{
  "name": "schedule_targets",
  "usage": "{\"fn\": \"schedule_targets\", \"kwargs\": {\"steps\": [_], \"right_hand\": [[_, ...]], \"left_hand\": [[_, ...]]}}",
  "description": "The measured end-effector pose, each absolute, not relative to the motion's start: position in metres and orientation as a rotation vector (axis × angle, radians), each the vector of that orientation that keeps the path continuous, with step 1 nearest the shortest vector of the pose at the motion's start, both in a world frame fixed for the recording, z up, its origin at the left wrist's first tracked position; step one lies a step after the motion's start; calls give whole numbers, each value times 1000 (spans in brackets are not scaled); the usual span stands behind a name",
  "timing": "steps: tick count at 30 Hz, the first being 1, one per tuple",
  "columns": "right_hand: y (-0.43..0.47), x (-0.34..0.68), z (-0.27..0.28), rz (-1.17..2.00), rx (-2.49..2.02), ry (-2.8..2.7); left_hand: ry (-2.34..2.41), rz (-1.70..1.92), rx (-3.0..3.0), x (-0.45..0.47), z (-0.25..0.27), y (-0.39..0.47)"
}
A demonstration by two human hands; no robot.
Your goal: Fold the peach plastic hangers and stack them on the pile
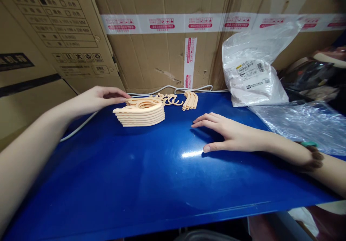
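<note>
A neat stack of beige plastic hanger pieces (140, 117), curved and lying on one another, sits on the blue table at the centre-left. At its back left corner, my left hand (108, 96) has thumb and fingertips pinched together on the end of a beige hanger piece (131, 99); the hold is partly hidden. Behind the stack lie several loose hanger hooks (171, 99). To their right rests a small row of curved beige tubes (190, 100). My right hand (223, 131) is over the table right of these parts, fingers apart, holding nothing.
Cardboard boxes (162, 57) stand along the back and left of the blue table (129, 183). A white cable (162, 88) runs along the rear. At the back right are a labelled plastic bag (251, 71) and a flat clear plastic sheet (302, 125).
</note>
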State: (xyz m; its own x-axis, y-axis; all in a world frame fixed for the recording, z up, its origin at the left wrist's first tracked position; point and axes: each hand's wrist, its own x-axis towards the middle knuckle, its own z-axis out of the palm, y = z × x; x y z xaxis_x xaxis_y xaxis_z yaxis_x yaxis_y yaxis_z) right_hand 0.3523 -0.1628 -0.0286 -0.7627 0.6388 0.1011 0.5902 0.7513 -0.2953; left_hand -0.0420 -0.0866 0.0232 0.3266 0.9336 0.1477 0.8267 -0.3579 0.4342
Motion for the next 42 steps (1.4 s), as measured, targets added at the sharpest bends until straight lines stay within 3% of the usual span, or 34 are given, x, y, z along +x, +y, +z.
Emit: {"fn": "schedule_targets", "kwargs": {"steps": [38, 42], "right_hand": [[-163, 352, -27, 421, -954, -2726], [-164, 352, -27, 425, -961, -2723]], "left_hand": [[1637, 731, 2233, -31, 27, -98], [1522, 602, 2251, -25, 30, -104]]}}
